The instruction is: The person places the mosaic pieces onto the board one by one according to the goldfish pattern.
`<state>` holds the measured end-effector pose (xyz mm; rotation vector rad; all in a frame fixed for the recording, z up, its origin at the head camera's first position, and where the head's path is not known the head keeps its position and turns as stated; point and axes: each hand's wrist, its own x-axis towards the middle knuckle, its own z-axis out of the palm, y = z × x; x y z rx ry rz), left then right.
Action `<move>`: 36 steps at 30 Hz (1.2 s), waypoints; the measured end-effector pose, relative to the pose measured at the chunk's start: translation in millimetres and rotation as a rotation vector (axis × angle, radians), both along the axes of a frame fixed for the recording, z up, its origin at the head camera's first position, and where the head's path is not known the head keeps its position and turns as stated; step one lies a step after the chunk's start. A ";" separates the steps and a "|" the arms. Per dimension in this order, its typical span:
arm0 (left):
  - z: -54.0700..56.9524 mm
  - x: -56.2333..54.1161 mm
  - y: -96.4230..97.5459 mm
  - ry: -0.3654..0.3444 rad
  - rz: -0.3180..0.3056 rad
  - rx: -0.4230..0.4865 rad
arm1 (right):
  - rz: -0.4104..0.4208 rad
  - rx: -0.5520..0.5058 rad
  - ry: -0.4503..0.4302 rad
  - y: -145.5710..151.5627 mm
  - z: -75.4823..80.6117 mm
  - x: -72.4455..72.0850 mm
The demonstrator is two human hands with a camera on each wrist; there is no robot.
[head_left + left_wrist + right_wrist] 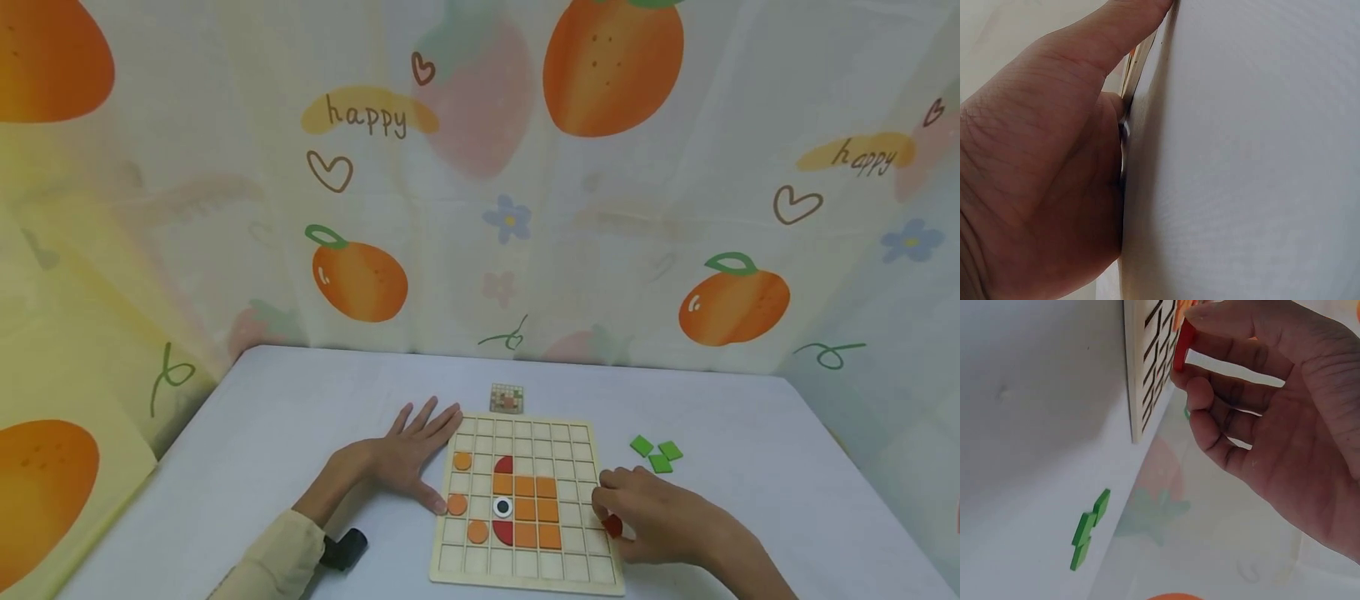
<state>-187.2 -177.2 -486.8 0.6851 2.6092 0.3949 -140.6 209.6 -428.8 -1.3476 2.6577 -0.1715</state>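
A wooden grid board [525, 585] lies on the white table. My left hand [405, 457] rests at its left side with fingers spread, the thumb touching the board's edge. In my right hand [663, 518], thumb and fingers pinch a red tile [1183, 345] over the right side of the board; its outline is partly hidden by the fingers. A block of orange square tiles [526, 510] fills the middle cells. Beside it sit a round eye tile [502, 507] and two curved red tiles [503, 533]. Round orange tiles [477, 532] lie in cells at the left.
Several green square tiles [661, 463] lie on the table right of the board. A small pattern card [507, 398] is just behind the board's far edge. A patterned curtain [585, 217] hangs behind the table. Something black [345, 550] sits by the left sleeve.
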 end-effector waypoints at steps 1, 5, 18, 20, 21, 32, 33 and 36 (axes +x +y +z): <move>0.5 0.2 0.4 0.002 0.002 -0.002 | 0.012 0.000 0.008 -2.0 -0.2 0.2; 0.9 -0.4 1.7 0.009 0.009 -0.022 | 0.030 0.024 0.004 -14.2 -0.3 1.1; -5.5 -2.9 -2.5 0.007 0.012 -0.036 | 0.073 0.109 -0.009 -46.2 -7.4 3.3; -4.8 -2.8 -1.9 0.007 0.010 -0.030 | 0.067 0.109 -0.010 -45.4 -9.1 2.7; -3.9 -2.6 -1.5 0.006 0.009 -0.029 | 0.064 0.108 -0.009 -44.7 -9.8 2.3; -4.8 -2.4 0.0 0.011 0.011 -0.034 | 0.037 0.128 -0.024 -45.1 -10.9 0.2; -5.1 -2.5 0.1 0.011 0.011 -0.037 | 0.033 0.128 -0.027 -45.4 -10.8 0.3; -5.5 -3.2 0.3 0.009 0.010 -0.036 | 0.023 0.127 -0.036 -46.2 -10.2 0.5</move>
